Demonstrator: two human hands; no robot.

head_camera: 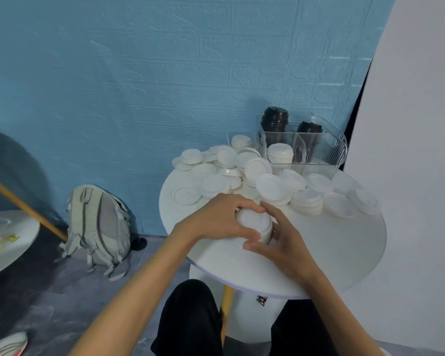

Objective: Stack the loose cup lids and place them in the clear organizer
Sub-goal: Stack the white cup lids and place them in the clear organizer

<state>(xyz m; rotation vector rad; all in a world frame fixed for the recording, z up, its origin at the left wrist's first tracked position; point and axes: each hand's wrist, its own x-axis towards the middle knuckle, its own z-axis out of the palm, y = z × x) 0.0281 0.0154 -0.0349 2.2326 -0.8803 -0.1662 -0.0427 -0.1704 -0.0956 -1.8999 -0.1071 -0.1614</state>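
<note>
Am seeing left hand (217, 222) and right hand (284, 244) both wrapping short stack of white round plastic lids (254, 224), fingers curled closed around it from either side. Stack is sitting on round white counter (332, 253), near front edge. Loose white lids (270, 187) are lying in heap behind it, spreading toward clear plastic organizer (316, 150) at back. Organizer is holding one white lid stack (280, 152) and two black lid stacks (275, 122).

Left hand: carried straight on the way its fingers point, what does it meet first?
The left hand already wraps the stack of white lids; its fingertips almost touch the right hand, which probably comes next.
</note>
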